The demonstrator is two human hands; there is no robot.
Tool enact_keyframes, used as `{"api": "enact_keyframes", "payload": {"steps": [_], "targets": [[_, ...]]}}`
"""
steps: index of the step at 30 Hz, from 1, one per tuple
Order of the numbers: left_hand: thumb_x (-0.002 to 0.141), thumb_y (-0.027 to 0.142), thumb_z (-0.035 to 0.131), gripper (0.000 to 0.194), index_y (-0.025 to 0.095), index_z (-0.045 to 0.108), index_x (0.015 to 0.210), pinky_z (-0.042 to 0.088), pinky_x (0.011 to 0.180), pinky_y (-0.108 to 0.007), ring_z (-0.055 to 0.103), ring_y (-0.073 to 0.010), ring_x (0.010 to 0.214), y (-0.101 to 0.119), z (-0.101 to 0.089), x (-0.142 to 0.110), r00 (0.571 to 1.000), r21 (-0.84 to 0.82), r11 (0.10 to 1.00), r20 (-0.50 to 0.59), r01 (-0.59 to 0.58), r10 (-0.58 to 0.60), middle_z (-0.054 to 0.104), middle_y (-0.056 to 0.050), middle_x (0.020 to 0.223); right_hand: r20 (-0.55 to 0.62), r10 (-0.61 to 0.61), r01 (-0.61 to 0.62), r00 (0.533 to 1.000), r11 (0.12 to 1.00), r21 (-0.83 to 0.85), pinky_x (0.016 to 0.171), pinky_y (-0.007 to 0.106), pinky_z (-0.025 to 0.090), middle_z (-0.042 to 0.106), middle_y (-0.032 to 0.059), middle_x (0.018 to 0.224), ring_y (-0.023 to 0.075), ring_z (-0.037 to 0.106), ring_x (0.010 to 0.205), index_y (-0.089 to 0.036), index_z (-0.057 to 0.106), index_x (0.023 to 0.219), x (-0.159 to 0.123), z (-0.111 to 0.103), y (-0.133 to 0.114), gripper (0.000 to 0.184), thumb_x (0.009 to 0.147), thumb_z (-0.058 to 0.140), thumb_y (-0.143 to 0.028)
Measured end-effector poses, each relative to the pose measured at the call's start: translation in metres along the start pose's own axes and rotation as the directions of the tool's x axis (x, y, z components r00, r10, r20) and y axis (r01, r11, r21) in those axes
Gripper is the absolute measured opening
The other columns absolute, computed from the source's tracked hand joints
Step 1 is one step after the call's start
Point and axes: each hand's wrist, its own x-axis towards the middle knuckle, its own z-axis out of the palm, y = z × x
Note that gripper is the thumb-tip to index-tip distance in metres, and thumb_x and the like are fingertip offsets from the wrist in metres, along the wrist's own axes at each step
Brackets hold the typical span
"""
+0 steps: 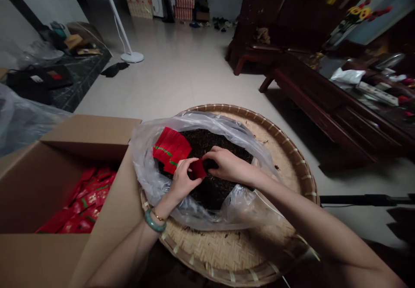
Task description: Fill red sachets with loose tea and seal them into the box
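The near part of the woven tray (240, 253) spreads its bare weave below my forearms, and the cardboard box (106, 236) stands open at my left with loose red packets (89, 197) inside, within easy reach of the wrist with the green bangle (151, 219). Past that, my left hand (182, 180) has thumb and fingers clamped on a single red packet (198, 169), held above the dark shreds (212, 139) in the clear plastic bag (139, 177). A light grip at the edges would serve best, I judge, because squeezing thin packaging tends to close its mouth. My right hand (228, 162) is curled right at the packet's other side, thumb and fingertips bent toward each other; whether they pinch the packet's edge or some of the shreds, I cannot tell. Working low and over the middle of the bag makes sense, so that anything spilled lands on the pile rather than the weave. Just beyond my left fingers lies a fanned stack of red packets (167, 143), leaning on the shreds, and my knuckles need to clear it or it could slide apart. Well beyond stand the low wooden table (311, 102) and the white lamp base (132, 57)
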Motion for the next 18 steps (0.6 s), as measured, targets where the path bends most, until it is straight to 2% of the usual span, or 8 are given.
{"api": "enact_keyframes", "payload": {"steps": [5,8,11,14,18], "targets": [[0.064,0.019,0.070,0.051,0.022,0.053,0.112,0.051,0.072,-0.031,0.057,-0.0204,0.090,-0.0041,0.0021,-0.0003,1.000,-0.027,1.000,-0.002,-0.002,0.002,0.057,-0.006,0.106,-0.136,0.063,-0.062,0.989,0.998,0.008,0.074,0.029,0.043,0.053,0.0075,0.100,0.0172,0.054,0.084,-0.015,0.059,0.105,0.0016,0.0071,-0.0003,0.038,0.068,0.063,-0.008],[0.065,0.020,0.070,0.050,0.021,0.053,0.112,0.051,0.072,-0.032,0.057,-0.0204,0.090,-0.0045,0.0028,-0.0001,1.000,-0.038,0.999,-0.013,0.005,-0.006,0.057,-0.006,0.107,-0.129,0.068,-0.068,0.989,0.998,0.005,0.074,0.028,0.042,0.054,0.0062,0.095,0.0161,0.055,0.081,-0.016,0.063,0.098,-0.0004,0.0094,-0.0033,0.027,0.071,0.062,-0.009],[0.064,0.021,0.070,0.048,0.022,0.054,0.110,0.051,0.072,-0.032,0.056,-0.0198,0.088,-0.0027,0.0022,0.0004,1.000,-0.029,1.000,-0.017,0.005,-0.006,0.058,-0.006,0.105,-0.074,0.039,-0.041,0.996,0.999,-0.024,0.073,0.027,0.041,0.056,0.0058,0.090,0.0160,0.056,0.080,-0.017,0.067,0.096,-0.0019,0.0084,-0.0049,0.023,0.075,0.060,-0.010],[0.064,0.022,0.071,0.048,0.022,0.053,0.109,0.051,0.071,-0.031,0.057,-0.0200,0.089,-0.0011,0.0016,0.0007,1.000,-0.026,1.000,-0.023,-0.001,0.001,0.059,-0.005,0.104,-0.032,0.010,-0.011,0.999,0.999,-0.034,0.072,0.026,0.041,0.057,0.0056,0.088,0.0156,0.056,0.080,-0.018,0.068,0.097,-0.0020,0.0055,-0.0039,0.026,0.075,0.060,-0.008],[0.063,0.020,0.071,0.049,0.021,0.052,0.109,0.051,0.069,-0.031,0.057,-0.0203,0.090,-0.0026,0.0024,0.0008,0.998,-0.023,1.000,-0.069,-0.005,0.004,0.059,-0.006,0.104,-0.099,0.025,-0.025,0.995,1.000,0.000,0.070,0.024,0.041,0.059,0.0052,0.090,0.0151,0.056,0.079,-0.016,0.064,0.101,-0.0026,0.0042,-0.0019,0.034,0.069,0.062,-0.006]]}}
